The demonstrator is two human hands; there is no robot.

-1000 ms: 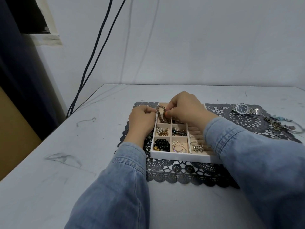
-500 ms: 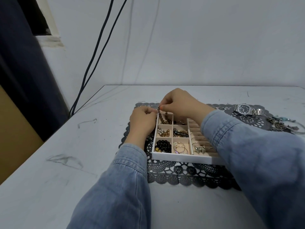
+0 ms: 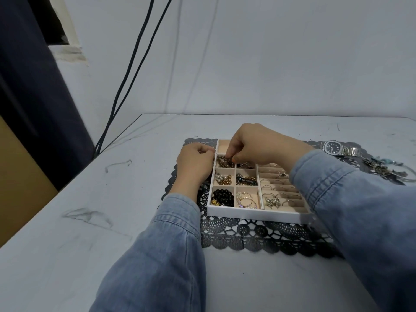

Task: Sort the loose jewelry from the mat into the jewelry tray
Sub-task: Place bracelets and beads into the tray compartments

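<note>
Now right hand (image 3: 258, 143) pinches bead bracelet (image 3: 224, 162) in tray (image 3: 254, 216); left hand (image 3: 194, 164) curled, grip unclear; I'd coil it flat, no overhang

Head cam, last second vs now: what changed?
The right hand dropped toward the tray, lowering the bead bracelet it had held dangling. The bracelet now lies bunched in a far-left compartment, with the fingers still pinching it. The left hand stayed at the tray's left edge; the watch and mat are unmoved.
</note>
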